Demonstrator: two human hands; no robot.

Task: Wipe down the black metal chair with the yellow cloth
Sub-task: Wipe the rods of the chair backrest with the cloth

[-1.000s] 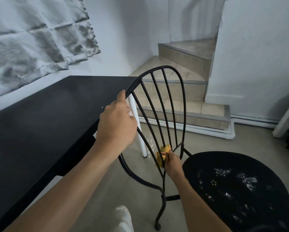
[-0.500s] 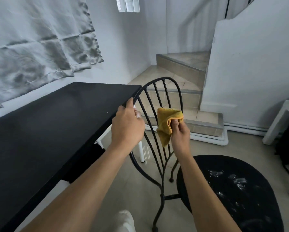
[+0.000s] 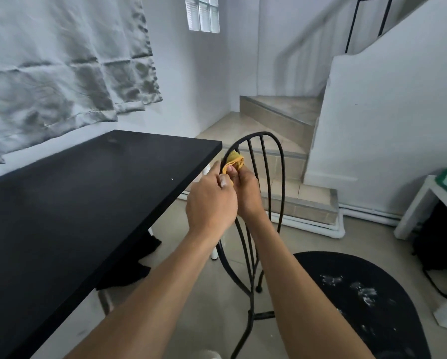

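Standing beside black worktop [image 3: 92, 193], stairs [image 3: 276, 120] behind: black metal chair [image 3: 274, 182]. Pinching yellow cloth [image 3: 234, 159] against its upper left rail with right hand [image 3: 247, 193] fingers; left hand [image 3: 210, 206] closing around same rail, touching cloth.

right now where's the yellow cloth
In the head view, the yellow cloth is bunched in the right hand against the upper left of the chair back, beside the left hand.

Yellow cloth [image 3: 234, 160] bunched on black chair [image 3: 282, 177] backrest's upper-left curve.
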